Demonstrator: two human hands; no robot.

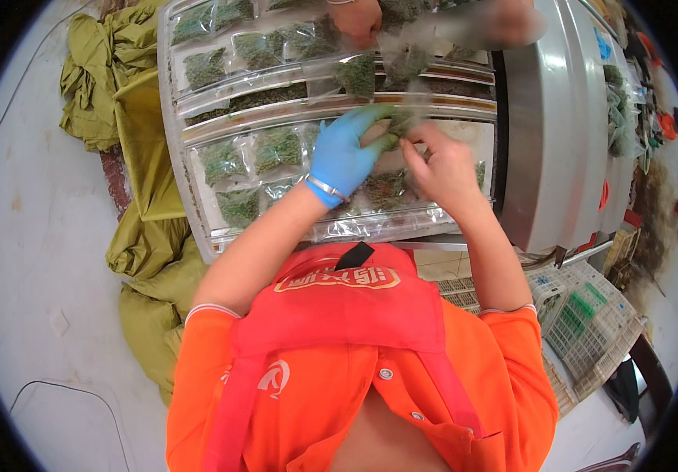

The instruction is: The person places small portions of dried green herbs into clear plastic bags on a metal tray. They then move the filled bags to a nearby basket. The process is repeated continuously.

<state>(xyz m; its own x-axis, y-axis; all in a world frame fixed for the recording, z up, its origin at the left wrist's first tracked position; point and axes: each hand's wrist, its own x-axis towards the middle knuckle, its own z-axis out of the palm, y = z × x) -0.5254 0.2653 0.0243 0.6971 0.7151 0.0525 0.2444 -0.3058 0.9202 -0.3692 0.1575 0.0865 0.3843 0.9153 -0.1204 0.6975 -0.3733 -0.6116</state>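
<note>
My left hand [347,153], in a blue glove with a silver bracelet at the wrist, reaches over the near tray, its fingers curled around one side of a clear plastic bag [408,118] of green granules. From the other side my bare right hand [445,165] pinches the same bag between thumb and fingers. Motion smears the bag, so its edges and opening cannot be made out. Beneath my hands, several clear bags of green granules [277,149] lie in rows in the near compartment of the machine [201,203].
Across the machine are a co-worker's hand [357,22] and another, blurred hand [508,23]. More filled bags [258,49] lie in the far compartment. A steel housing [547,141] stands at right, above plastic crates [587,315]. Olive-yellow cloth [146,149] is heaped at left.
</note>
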